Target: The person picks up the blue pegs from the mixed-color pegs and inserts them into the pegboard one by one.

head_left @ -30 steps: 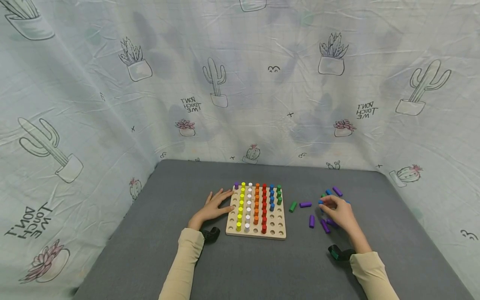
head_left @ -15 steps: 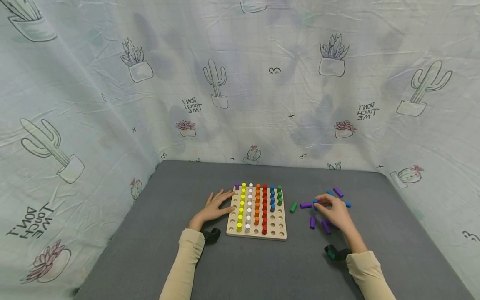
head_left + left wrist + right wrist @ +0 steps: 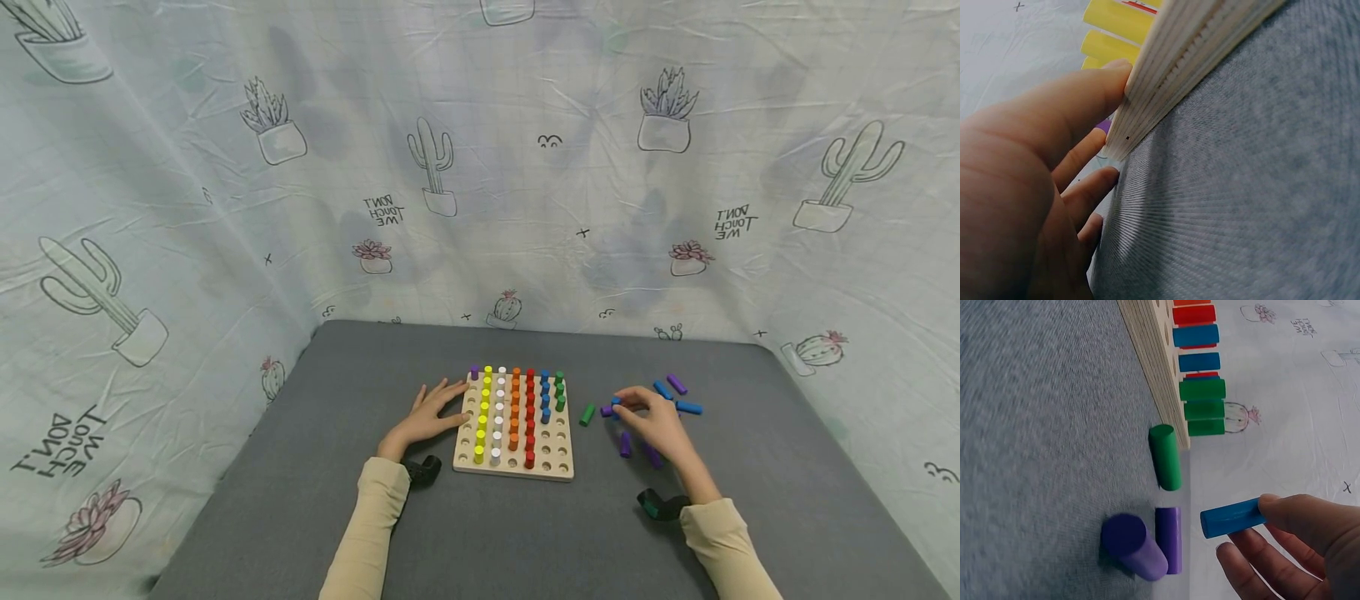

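A wooden pegboard (image 3: 513, 472) stands in the middle of the table, with columns of yellow, white, orange, red, blue and green pegs and one purple peg at its far left corner. My left hand (image 3: 429, 415) rests at the board's left edge, fingers spread, thumb against the side and top rim in the left wrist view. To the right of the board, my right hand (image 3: 660, 421) pinches a blue peg (image 3: 1232, 518) between thumb and fingers. In the right wrist view the peg is held above the table, near a green peg (image 3: 1165, 457) and two purple pegs.
Loose pegs lie right of the board: a green peg (image 3: 587, 414), several purple ones such as the purple peg (image 3: 677, 383), and a blue peg (image 3: 688, 407). A printed cloth (image 3: 480, 167) hangs behind the grey table (image 3: 480, 533).
My right hand has moved left toward the board with the blue peg, away from the other loose blue pegs. My left hand stays at the board's edge.
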A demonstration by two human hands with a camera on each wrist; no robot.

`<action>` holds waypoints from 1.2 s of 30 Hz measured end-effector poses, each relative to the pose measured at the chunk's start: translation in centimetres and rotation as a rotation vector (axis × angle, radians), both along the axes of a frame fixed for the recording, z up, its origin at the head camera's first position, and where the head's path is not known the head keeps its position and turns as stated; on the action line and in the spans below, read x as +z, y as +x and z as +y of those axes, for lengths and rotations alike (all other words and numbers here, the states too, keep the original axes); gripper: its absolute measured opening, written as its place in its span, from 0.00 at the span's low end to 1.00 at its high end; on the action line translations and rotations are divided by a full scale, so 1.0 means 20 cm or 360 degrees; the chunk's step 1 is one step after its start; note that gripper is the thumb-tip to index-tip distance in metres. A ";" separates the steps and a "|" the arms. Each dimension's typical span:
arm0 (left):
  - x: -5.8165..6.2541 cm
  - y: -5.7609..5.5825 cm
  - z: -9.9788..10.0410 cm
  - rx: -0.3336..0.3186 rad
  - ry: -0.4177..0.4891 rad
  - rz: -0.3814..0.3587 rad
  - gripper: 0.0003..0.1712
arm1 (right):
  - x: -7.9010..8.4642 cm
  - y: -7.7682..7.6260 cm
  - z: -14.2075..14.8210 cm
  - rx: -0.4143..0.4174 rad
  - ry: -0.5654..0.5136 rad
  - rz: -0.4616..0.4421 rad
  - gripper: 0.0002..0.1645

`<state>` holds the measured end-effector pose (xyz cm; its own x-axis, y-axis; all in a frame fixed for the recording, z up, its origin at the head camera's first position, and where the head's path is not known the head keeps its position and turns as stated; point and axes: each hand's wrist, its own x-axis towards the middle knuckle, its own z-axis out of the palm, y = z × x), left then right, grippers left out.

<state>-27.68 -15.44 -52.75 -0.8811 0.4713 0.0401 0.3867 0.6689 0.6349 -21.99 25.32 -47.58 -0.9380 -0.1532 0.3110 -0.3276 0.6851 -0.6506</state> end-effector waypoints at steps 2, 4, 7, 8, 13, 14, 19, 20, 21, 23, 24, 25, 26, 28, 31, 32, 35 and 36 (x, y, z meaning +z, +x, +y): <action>0.00 0.00 0.00 -0.0003 0.0002 0.0006 0.38 | 0.00 0.00 -0.01 0.0004 0.0002 0.0008 0.12; -0.01 0.00 0.00 -0.0005 0.0003 0.0011 0.38 | 0.00 0.00 -0.03 0.0005 0.0003 0.0010 0.12; -0.01 0.00 0.00 -0.0004 0.0003 0.0010 0.38 | -0.01 -0.01 -0.04 0.0004 0.0000 0.0014 0.12; -0.01 0.00 0.00 -0.0004 0.0005 0.0010 0.38 | -0.01 -0.01 -0.05 0.0007 -0.0002 0.0014 0.12; 0.00 0.00 0.00 -0.0006 0.0005 0.0006 0.38 | -0.02 -0.01 -0.08 0.0040 -0.0017 0.0045 0.11; 0.00 0.00 0.00 -0.0008 0.0008 0.0007 0.38 | -0.02 -0.01 -0.09 0.0045 -0.0017 0.0052 0.11; -0.01 0.00 0.00 -0.0011 0.0003 0.0008 0.38 | -0.02 -0.01 -0.12 0.0073 -0.0026 0.0051 0.11; -0.01 0.00 0.00 -0.0009 0.0003 0.0007 0.38 | -0.02 -0.01 -0.13 0.0079 -0.0032 0.0047 0.11; -0.01 -0.01 0.00 -0.0008 0.0004 0.0010 0.38 | -0.02 -0.01 -0.14 0.0083 -0.0041 0.0039 0.11; -0.01 -0.01 0.00 -0.0003 0.0002 0.0006 0.38 | -0.02 -0.01 -0.15 0.0086 -0.0047 0.0031 0.10; -0.01 -0.01 0.00 -0.0004 0.0009 0.0010 0.38 | -0.02 -0.01 -0.15 0.0085 -0.0049 0.0028 0.10; -0.01 -0.01 0.00 -0.0001 0.0007 0.0008 0.38 | -0.02 -0.01 -0.16 0.0083 -0.0050 0.0028 0.10; -0.01 -0.01 0.00 0.0002 0.0005 0.0004 0.38 | -0.02 -0.01 -0.17 0.0080 -0.0047 0.0025 0.10; 0.00 -0.01 0.00 0.0006 -0.0002 -0.0003 0.38 | -0.03 -0.01 -0.18 0.0083 -0.0044 0.0028 0.10; 0.00 -0.01 0.00 0.0004 0.0004 -0.0001 0.38 | -0.03 -0.01 -0.19 0.0092 -0.0046 0.0036 0.10; 0.00 -0.01 0.00 0.0000 0.0010 0.0006 0.38 | -0.03 0.00 -0.20 0.0097 -0.0046 0.0036 0.10; 0.00 0.00 0.00 -0.0007 0.0021 0.0019 0.38 | -0.03 0.00 -0.22 0.0107 -0.0043 0.0036 0.10; 0.00 0.00 0.00 -0.0010 0.0026 0.0024 0.38 | -0.03 0.00 -0.23 0.0111 -0.0042 0.0035 0.10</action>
<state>-27.69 -15.43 -52.70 -0.8772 0.4762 0.0614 0.4008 0.6558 0.6397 -22.08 20.81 -48.22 -0.9183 -0.2096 0.3360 -0.3883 0.6428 -0.6603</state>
